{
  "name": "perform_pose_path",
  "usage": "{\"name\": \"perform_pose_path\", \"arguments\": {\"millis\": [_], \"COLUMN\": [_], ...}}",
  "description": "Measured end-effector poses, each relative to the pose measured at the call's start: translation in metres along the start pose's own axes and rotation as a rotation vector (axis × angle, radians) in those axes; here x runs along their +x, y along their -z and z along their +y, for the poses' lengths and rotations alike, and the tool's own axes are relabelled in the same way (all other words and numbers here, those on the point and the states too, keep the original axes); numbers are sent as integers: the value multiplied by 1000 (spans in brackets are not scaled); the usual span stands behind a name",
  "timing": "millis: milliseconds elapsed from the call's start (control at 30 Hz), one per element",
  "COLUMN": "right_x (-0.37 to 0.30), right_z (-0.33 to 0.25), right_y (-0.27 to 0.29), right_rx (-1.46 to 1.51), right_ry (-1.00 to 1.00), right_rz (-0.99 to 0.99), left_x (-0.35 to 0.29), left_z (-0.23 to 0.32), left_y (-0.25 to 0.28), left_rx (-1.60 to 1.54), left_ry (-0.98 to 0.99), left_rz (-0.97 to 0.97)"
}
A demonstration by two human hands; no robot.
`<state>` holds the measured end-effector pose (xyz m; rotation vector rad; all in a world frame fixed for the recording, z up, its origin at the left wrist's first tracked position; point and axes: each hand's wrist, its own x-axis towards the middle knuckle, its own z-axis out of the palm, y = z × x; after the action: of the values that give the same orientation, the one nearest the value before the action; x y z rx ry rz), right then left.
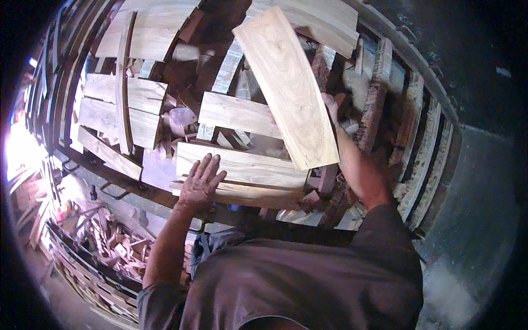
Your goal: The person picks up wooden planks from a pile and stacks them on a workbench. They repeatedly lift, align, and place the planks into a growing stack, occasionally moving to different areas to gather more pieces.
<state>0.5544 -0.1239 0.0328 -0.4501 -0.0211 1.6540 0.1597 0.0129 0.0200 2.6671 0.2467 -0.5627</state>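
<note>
Right hand [330, 105] grips a pale plank [287, 88] by its edge; left hand [200, 181] lies open on stacked boards [242, 168]. One-edge hold looks risky: plank may tip or slip onto the pile.

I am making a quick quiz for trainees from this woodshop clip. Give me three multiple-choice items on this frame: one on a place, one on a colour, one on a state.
1. Where does the left hand rest?
A. Flat on a pale plank lying at the near edge of the pile
B. On the floor
C. On the dark sleeve

2. What colour is the long board in the right hand?
A. Dark green
B. Pale tan
C. Bright blue

3. How is that long board placed?
A. Lying flat under the other planks
B. Standing on the floor
C. Lifted above the pile, slanted, gripped at its right edge

Answers:
1 A, the spread fingers lie on the pale plank.
2 B, its face is light, bare wood.
3 C, it covers the planks behind it and the right hand grips its edge.
</note>
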Motion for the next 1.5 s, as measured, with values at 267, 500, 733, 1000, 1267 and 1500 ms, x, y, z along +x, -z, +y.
{"name": "perform_pose_path", "arguments": {"millis": [267,500,733,1000,1267,1500], "right_x": [9,19,61,87,90,100], "right_z": [-17,-39,-96,-108,-78,-118], "right_y": [9,20,38,91,107,112], "right_rx": [-40,-77,-1157,-2604,-2652,-2710], "right_ry": [-9,-2,47,370,538,467], "right_rz": [-72,29,422,607,552,617], "left_x": [-1,0,3,3,1,5], "left_z": [-1,-4,-5,-11,-5,-3], "left_y": [-5,-13,-7,-11,-3,7], "left_rx": [-59,22,80,71,5,-9], "left_ry": [11,-26,-52,-74,-15,-1], "left_rz": [43,86,81,96,14,15]}}
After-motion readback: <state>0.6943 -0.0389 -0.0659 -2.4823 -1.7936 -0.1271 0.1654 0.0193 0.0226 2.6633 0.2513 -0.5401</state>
